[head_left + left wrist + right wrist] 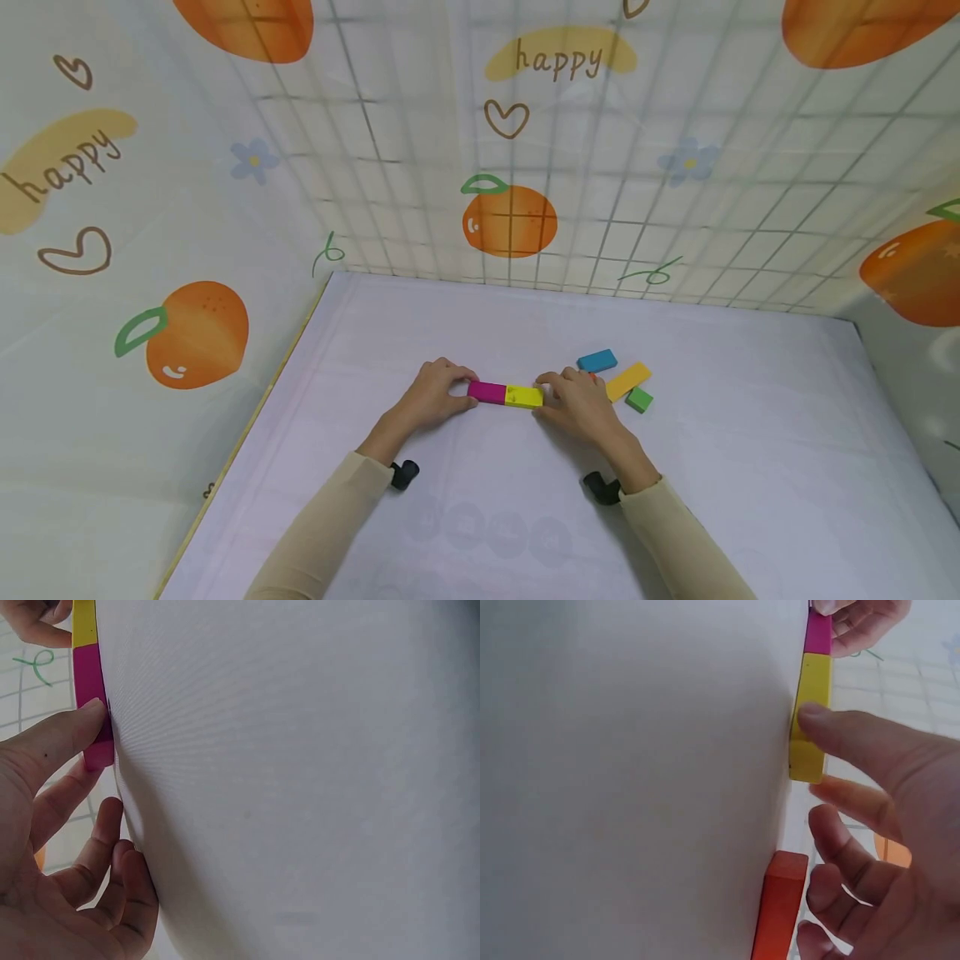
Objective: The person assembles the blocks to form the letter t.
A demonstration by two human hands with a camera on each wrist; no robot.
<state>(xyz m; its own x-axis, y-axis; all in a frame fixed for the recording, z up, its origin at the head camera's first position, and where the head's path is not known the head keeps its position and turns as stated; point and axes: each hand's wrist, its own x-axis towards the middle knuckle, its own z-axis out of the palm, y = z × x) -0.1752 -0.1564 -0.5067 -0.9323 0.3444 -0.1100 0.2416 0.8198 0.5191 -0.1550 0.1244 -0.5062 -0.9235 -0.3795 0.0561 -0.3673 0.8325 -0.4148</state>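
Note:
A magenta block point(487, 392) and a yellow block point(523, 397) lie end to end on the white table, their short ends touching. My left hand point(431, 395) pinches the outer end of the magenta block, its thumb on the near side. At the opposite end, my right hand point(583, 407) holds the yellow block between thumb point(836, 727) and index finger. In the right wrist view the other fingers are loosely bent beside a red-orange block point(781, 904), which the right hand mostly hides in the head view.
Right of the right hand lie a blue block point(597, 361), an orange-yellow block point(630, 380) and a green block point(639, 400). A patterned cloth wall point(405, 225) with printed oranges stands along the table's back and left edges. Black wrist cameras point(405, 475) sit below the hands.

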